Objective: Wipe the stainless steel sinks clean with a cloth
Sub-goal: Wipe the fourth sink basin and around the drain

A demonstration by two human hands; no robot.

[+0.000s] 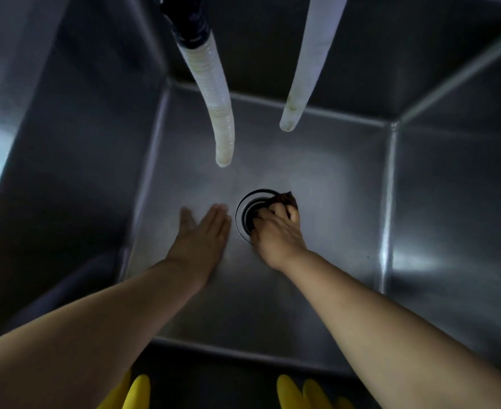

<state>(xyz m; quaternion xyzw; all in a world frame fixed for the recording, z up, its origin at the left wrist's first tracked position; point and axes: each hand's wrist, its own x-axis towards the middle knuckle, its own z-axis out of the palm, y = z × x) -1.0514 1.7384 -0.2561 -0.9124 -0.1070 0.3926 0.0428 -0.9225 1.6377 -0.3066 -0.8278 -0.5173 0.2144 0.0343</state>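
The dark brown crumpled cloth [284, 199] is down at the round black-ringed drain opening [247, 215] in the floor of the deep stainless steel sink [302, 172], bunched under the right hand [275, 231], whose curled fingers [277, 210] clutch it, a tuft poking out just beyond the fingertips. So the wipe looks mid-way at best: the drain rim is being worked, and whether the walls are done I can't tell. The left hand [205, 236] lies flat beside the drain, fingers straight, holding nothing. Above hang a ribbed white hose [216, 107] and a smooth white hose [308, 72]; yellow rubber gloves [140, 391] drape the near edge.
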